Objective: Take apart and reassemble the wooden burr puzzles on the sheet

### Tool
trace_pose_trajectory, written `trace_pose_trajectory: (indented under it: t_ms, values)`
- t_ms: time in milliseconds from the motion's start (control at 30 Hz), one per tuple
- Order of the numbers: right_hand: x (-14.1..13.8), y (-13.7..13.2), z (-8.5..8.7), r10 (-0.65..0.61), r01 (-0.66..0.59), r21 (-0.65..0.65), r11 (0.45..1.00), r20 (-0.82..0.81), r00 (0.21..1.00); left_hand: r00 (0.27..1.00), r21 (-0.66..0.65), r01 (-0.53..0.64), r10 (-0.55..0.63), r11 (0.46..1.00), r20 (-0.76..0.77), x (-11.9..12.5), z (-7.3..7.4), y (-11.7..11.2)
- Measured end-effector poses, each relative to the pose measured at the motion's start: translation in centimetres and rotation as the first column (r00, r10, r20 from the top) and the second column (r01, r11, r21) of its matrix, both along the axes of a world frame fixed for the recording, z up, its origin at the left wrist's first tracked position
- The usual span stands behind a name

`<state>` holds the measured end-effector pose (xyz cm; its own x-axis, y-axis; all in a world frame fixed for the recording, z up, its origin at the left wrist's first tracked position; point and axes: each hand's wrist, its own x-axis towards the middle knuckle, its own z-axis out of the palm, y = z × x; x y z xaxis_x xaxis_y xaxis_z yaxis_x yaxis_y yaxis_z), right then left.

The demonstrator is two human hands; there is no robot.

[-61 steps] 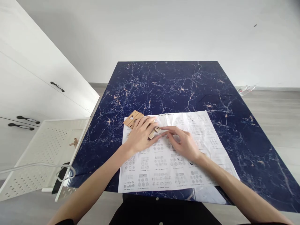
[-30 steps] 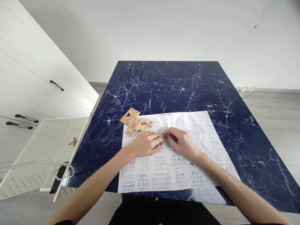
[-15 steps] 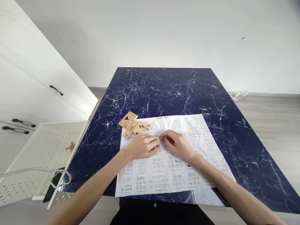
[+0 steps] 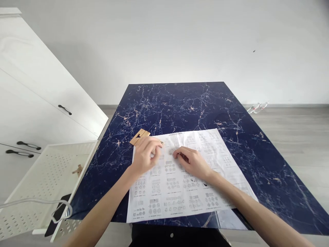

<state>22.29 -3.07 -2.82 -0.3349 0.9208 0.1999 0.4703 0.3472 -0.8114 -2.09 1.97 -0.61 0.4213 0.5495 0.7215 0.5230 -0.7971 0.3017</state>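
Observation:
On the far left part of a printed paper sheet (image 4: 177, 202) lie flat wooden puzzle pieces (image 4: 140, 135), one with a dark arrow-like mark. My left hand (image 4: 144, 154) is over them and hides most of the group. Its fingers are bent, with a gap between thumb and forefinger, and a numbered wooden piece (image 4: 161, 142) shows just beyond the fingertips. I see nothing held in it. My right hand (image 4: 191, 159) rests on the middle of the sheet, its fingers curled together. Whether anything small is inside them is hidden.
The sheet lies on a dark blue marbled table (image 4: 174, 106). To the left is a white perforated tray (image 4: 33, 175) with a small wooden piece (image 4: 77, 169) and a grey cable (image 4: 38, 200). White cabinets (image 4: 46, 92) stand behind it. Clear bottles (image 4: 257, 107) are on the floor at right.
My left hand has moved left and away from my right hand, onto the wooden pieces, covering most of them. My right hand stays curled on the sheet. The camera view has shifted slightly.

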Motion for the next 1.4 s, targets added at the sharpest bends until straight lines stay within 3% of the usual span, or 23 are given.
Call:
trace_pose_trajectory:
  t_ms: [133, 233, 367, 500, 800, 1033, 1133, 1400]
  values:
    - [0.0, 0.0, -0.1, 0.001, -0.001, -0.005, 1.0, 0.001, 1.0, 0.952, -0.079, -0.3, 0.303, 0.951, 0.032, -2.9, 0.1, 2.9]
    - [0.0, 0.0, -0.1, -0.006, 0.006, -0.001, 1.0, -0.004, 1.0, 0.931, -0.193, -0.362, 0.345, 0.912, -0.116, -5.4, -1.0, 4.6]
    - [0.0, 0.1, -0.1, -0.005, 0.005, 0.009, 1.0, -0.006, 1.0, 0.914, -0.333, -0.346, 0.235, 0.877, -0.331, -7.4, -2.5, 5.3]
    - [0.0, 0.1, -0.4, -0.004, 0.004, -0.002, 1.0, -0.003, 1.0, 0.887, -0.401, -0.342, 0.151, 0.85, -0.436, -7.9, -2.6, 5.1]
    - [-0.1, 0.0, -0.2, -0.003, 0.003, -0.007, 1.0, 0.005, 1.0, 0.899, -0.459, -0.318, 0.11, 0.83, -0.424, -9.3, -1.6, 4.0]
    - [-0.2, -0.2, 0.1, 0.0, 0.0, -0.034, 0.999, -0.002, 1.0, 0.885, -0.551, -0.354, 0.081, 0.756, -0.458, -10.1, -0.6, 0.5]
    - [-0.2, -0.2, 0.1, -0.002, 0.002, -0.043, 0.999, -0.003, 1.0, 0.868, -0.534, -0.349, 0.05, 0.77, -0.494, -10.1, -0.6, -0.8]
    - [-0.3, -0.1, -0.2, -0.015, 0.016, -0.06, 0.998, 0.029, 0.999, 0.8, -0.353, -0.344, 0.075, 0.87, -0.596, -10.5, -1.5, -2.3]
